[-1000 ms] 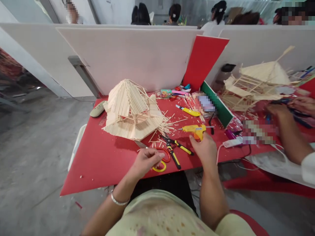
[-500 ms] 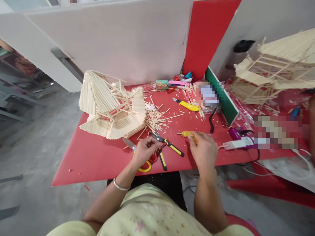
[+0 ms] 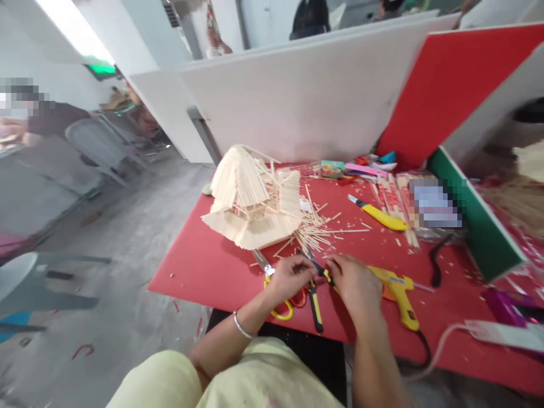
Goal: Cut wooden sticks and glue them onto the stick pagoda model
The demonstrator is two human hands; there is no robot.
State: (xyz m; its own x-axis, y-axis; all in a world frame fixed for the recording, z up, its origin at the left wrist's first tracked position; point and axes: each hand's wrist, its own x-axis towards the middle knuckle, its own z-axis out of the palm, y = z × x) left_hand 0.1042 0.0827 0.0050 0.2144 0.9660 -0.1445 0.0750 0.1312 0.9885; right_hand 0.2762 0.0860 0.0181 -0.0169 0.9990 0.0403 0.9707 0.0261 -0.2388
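Observation:
My left hand [image 3: 291,277] is closed in a pinch above the scissors [image 3: 284,310] with yellow and red handles; what its fingertips hold is too small to make out. Close by on the right, my right hand [image 3: 356,283] has curled fingers over the black-and-yellow pliers [image 3: 315,311]; whatever they grip is hidden. A yellow glue gun [image 3: 399,292] lies on the table, just right of that hand. Beyond my hands stands a model house [image 3: 255,198] made of thin wooden sticks, with a heap of loose sticks [image 3: 317,232] beside it.
A yellow utility knife [image 3: 378,214] and packs of chopsticks [image 3: 391,195] lie farther back on the red table [image 3: 191,272]. White panels [image 3: 289,107] rise behind it, and a green board [image 3: 476,221] stands on the right. A power strip [image 3: 501,334] lies near the right edge.
My right hand has let go of the glue gun and moved left, close to my left hand. The left hand keeps its pinch. The view has swung left and up.

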